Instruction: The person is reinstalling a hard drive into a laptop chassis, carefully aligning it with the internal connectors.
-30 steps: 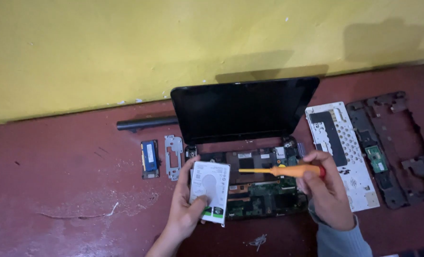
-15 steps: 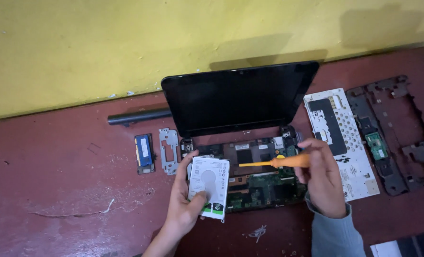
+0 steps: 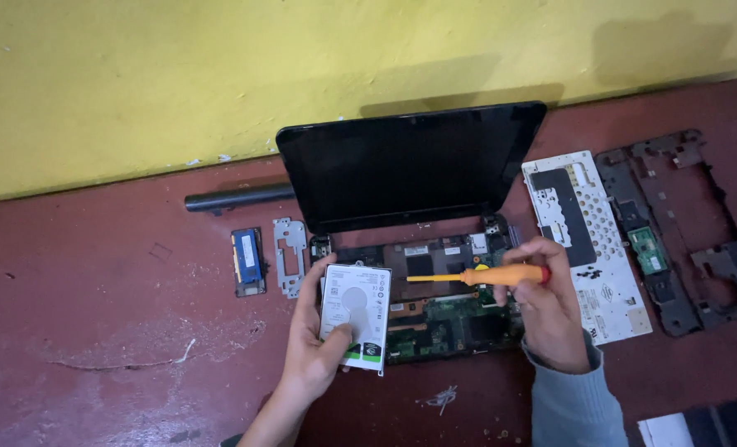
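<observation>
A small black laptop [image 3: 410, 165] stands with its screen raised and its base stripped down to the green circuit board [image 3: 451, 319]. My left hand [image 3: 312, 348] grips a white-labelled hard drive [image 3: 356, 310] over the left side of the base. My right hand [image 3: 546, 310] holds an orange-handled screwdriver [image 3: 476, 276] lying sideways, its yellow shaft pointing left toward the drive.
On the dark red table [image 3: 95, 331] lie a black bar-shaped battery [image 3: 236, 199], a memory module [image 3: 248, 261] and a metal bracket [image 3: 290, 255] left of the laptop. The upturned keyboard [image 3: 588, 240] and a black plastic frame [image 3: 683, 228] rest to the right. A yellow wall [image 3: 219, 66] rises behind.
The view has shifted slightly. Both hands stay over the laptop base with the hard drive and screwdriver; the screwdriver has moved a little.
</observation>
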